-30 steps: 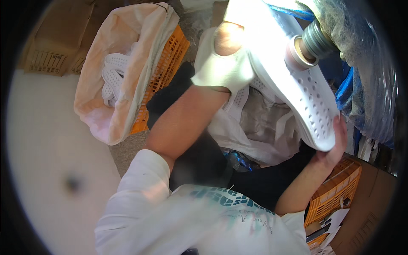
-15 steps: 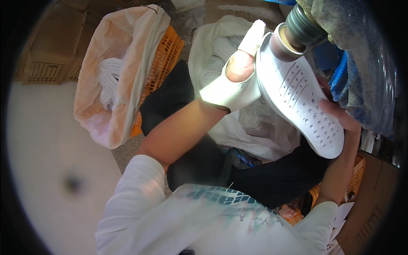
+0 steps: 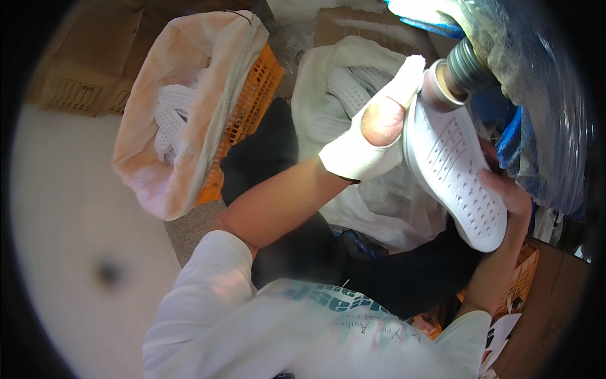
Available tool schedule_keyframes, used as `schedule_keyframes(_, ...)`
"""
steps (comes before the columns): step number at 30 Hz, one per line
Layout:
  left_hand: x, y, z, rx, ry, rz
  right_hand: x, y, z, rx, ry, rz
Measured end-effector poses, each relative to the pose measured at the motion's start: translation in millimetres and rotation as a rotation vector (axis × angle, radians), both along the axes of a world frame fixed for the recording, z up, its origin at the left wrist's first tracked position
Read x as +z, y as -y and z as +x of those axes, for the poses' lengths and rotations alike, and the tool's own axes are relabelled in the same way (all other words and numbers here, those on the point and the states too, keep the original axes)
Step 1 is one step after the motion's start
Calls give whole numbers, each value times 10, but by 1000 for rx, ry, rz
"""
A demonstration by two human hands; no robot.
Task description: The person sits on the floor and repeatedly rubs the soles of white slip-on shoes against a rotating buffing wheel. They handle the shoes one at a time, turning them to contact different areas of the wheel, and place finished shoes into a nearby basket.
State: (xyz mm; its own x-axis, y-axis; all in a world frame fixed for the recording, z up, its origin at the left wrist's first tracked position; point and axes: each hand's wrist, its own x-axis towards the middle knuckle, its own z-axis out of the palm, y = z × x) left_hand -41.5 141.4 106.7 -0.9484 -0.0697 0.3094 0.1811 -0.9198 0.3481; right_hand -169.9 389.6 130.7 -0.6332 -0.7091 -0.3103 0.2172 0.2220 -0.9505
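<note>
A white shoe sole with rows of small round holes is held at a tilt between my hands, its upper end against a metal machine spindle. My left hand, in a white covering that leaves part of the thumb base bare, grips the sole's left edge near the spindle. Its fingers are hidden behind the sole. Bare, my right hand is closed round the right edge lower down, thumb over the holed face. Bright light falls on the left hand and the sole's upper end.
A lined orange crate with several white soles stands to the left. A white sack holding more soles sits beyond my left arm. Blue plastic-covered cloth hangs at the right. Cardboard boxes stand far left.
The whole view has shifted, so most things sit slightly lower and farther right. Both hands keep hold of the sole, and its upper end stays at the spindle.
</note>
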Motion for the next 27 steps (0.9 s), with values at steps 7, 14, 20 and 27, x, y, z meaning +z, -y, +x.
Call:
schedule_keyframes(7, -48, -57, -95, 230, 158, -206, -11, -74, 47, 90, -74, 119)
schedule_keyframes(14, 58, -180, 37, 177, 207, -159, 275, -288, -176, -28, -622, 441)
schedule_keyframes(20, 141, -180, -5, 218, 204, -160, 217, -151, 114, -176, -113, 126)
schedule_keyframes(27, 232, -179, -169, 216, 68, 72, 324, 113, 455, -254, 103, -72)
